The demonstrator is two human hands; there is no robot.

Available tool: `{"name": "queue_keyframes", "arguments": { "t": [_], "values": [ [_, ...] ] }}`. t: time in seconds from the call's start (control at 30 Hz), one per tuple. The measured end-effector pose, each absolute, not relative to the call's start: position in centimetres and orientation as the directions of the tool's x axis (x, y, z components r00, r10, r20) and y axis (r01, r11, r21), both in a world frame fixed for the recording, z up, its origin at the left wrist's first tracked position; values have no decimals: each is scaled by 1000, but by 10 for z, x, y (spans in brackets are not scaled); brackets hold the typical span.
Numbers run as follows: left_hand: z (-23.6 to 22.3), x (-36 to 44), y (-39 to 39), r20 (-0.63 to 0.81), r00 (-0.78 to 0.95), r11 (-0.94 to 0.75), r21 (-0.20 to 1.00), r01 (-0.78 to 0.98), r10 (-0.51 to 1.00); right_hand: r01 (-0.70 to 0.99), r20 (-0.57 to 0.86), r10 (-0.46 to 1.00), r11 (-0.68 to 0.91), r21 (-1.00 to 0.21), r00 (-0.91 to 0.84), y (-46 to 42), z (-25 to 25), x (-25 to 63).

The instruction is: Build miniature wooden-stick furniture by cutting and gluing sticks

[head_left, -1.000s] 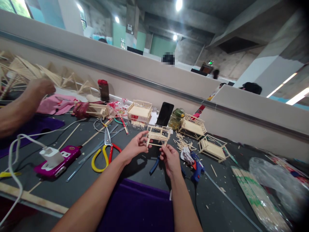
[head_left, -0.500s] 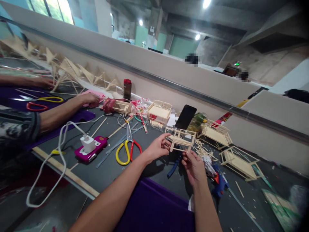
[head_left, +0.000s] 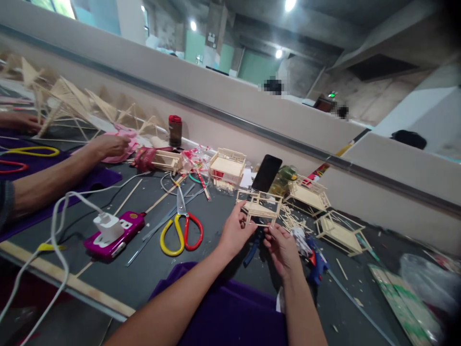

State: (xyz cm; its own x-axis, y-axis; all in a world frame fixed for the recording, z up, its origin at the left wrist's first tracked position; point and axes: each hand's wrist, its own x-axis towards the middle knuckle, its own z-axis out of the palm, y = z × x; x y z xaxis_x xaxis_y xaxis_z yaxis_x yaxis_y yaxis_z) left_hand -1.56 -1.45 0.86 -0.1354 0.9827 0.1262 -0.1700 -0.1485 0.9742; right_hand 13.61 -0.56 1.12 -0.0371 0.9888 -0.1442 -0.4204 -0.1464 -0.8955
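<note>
Pale wooden small stick frame (head_left: pixel 263 210) is pinched between the left hand (head_left: pixel 233 233) and right hand (head_left: pixel 283 247). A dark blue tool (head_left: pixel 253 251) is partly hidden.

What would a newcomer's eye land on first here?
Probably the miniature wooden frame, held between the left hand and right hand near mid-picture. Next, the scissors with one yellow and one red handle, lying left of the hands; then the magenta power strip bearing a white charger, farther left.
</note>
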Motion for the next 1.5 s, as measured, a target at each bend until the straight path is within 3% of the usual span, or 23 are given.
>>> {"name": "queue_keyframes", "arguments": {
  "t": [0.23,0.63,1.07,1.17,1.27,1.4,1.5],
  "values": [
    [17,-16,-16,145,-165,-165,979,-116,976,-315,-71,989,-108,-943,-127,-11,22,146],
    [25,-19,-18,88,-156,-110,984,-137,984,-356,-72,997,-79,-931,-33,-6,15,133],
    [27,-22,-17,75,-155,-96,986,-136,985,-269,-33,999,-31,-963,3,-4,16,129],
    [29,-23,-18,62,-142,-83,986,-147,988,-149,-25,999,-30,-988,-35,-4,19,137],
    [30,-23,-18,62,-135,-83,985,-151,989,129,5,999,10,-992,-42,-7,24,151],
    [30,-24,-17,59,-138,-79,986,-147,989,556,90,989,140,-819,-117,-15,31,164],
    [30,-25,-17,54,-136,-75,985,-155,989,689,79,988,147,-710,-129,-19,36,165]
  ]
}}
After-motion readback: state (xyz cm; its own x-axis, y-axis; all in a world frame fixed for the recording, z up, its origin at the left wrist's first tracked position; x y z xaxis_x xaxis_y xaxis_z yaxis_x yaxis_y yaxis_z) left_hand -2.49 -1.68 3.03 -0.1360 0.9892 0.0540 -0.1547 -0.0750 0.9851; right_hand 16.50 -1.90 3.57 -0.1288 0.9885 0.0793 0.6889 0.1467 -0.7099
